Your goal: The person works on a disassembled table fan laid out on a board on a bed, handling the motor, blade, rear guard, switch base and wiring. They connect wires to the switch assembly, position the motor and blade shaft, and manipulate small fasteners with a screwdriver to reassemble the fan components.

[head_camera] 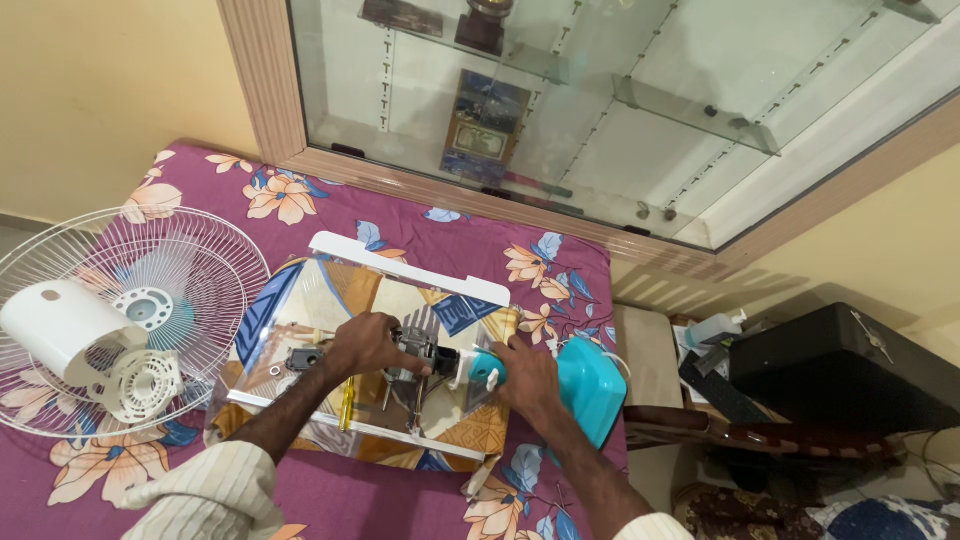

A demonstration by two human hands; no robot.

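My left hand (368, 345) rests on a small dark fan motor (418, 352) that lies on a clear plastic sheet (300, 310) with white edge strips. My right hand (527, 374) grips the turquoise fan neck (483, 368) that joins the motor to a turquoise base (592, 385). Small loose metal parts (300, 357) and a yellow-handled tool (347, 403) lie on the sheet near my left wrist.
A white wire fan guard (200, 270) and a white motor cover (65, 325) lie at the left on the floral purple cloth (330, 215). A glass-fronted cabinet (600, 100) stands behind. A black case (840, 365) and clutter sit at the right.
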